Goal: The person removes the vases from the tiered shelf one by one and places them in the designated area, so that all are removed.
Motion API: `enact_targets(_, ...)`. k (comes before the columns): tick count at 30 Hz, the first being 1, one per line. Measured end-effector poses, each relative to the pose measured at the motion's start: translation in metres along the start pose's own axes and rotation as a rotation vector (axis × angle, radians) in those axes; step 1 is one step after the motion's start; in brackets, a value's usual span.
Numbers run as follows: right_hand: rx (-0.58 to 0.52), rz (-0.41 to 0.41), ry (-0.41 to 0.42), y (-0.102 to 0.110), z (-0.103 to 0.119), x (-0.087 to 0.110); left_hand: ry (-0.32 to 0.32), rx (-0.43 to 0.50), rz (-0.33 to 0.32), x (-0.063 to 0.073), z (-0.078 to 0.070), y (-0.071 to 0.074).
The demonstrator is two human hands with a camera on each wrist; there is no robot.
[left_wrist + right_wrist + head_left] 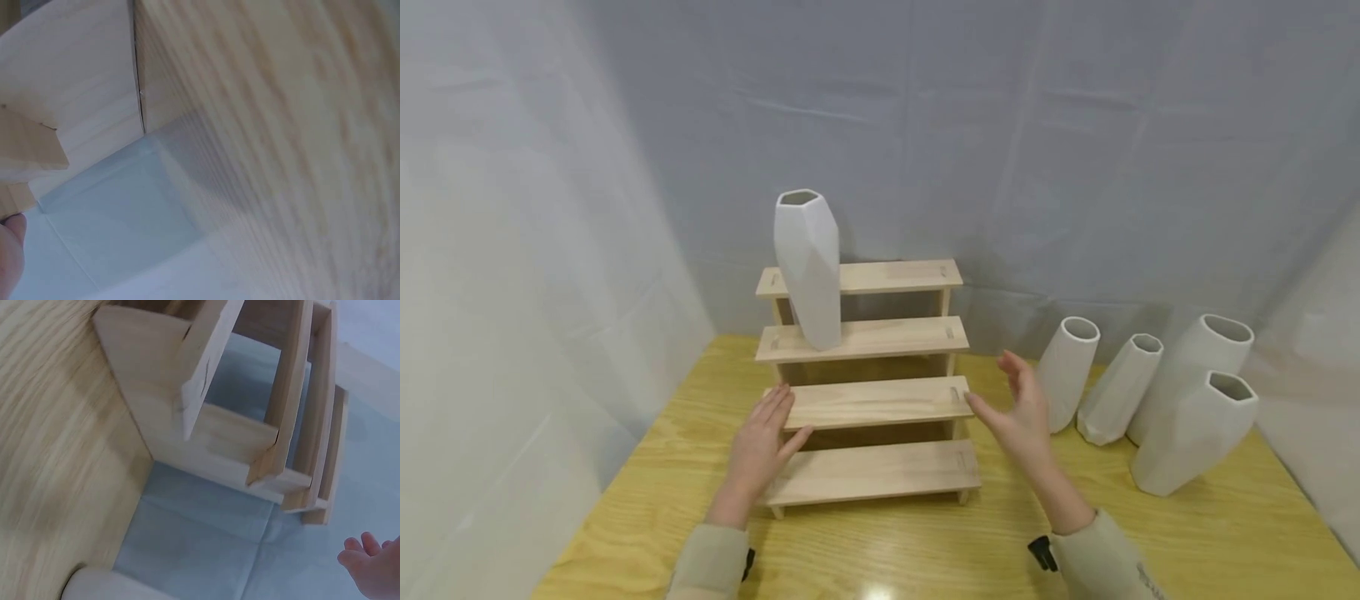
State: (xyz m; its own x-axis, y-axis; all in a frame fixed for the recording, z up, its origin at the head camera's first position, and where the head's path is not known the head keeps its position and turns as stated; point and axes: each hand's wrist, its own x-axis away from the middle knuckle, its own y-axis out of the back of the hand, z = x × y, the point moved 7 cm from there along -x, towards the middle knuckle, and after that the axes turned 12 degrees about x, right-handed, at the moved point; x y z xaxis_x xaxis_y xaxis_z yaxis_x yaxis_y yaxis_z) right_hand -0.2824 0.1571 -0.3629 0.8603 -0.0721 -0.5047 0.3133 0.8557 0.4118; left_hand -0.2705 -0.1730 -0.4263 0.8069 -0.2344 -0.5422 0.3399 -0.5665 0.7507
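Observation:
A pale wooden stepped stand (880, 400) with several tiers is set on the table. On its second tier from the top, toward the left end, a tall faceted white vase (811, 267) stands with a slight lean in the head view. My left hand (758, 446) rests at the left end of the tier second from the bottom, fingers over the board and thumb spread along its front. Beyond the right end of that tier, my right hand (1022, 417) is held up with fingers and thumb spread around nothing. The right wrist view has its fingertips (369, 545) beside the stand.
To the right, several more white vases are grouped on the table (880, 550): a slim one (1067, 375), a narrow-necked one (1120, 390), a wide one (1195, 358) behind and an angular one (1195, 433) in front. Grey cloth (985, 150) hangs behind the stand.

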Motion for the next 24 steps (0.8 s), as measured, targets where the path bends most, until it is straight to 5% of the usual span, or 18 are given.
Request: enact_targets(24, -0.002, 0.145, 0.091, -0.082, 0.067, -0.031, 0.019, -0.018, 0.022, 0.000, 0.003, -0.002)
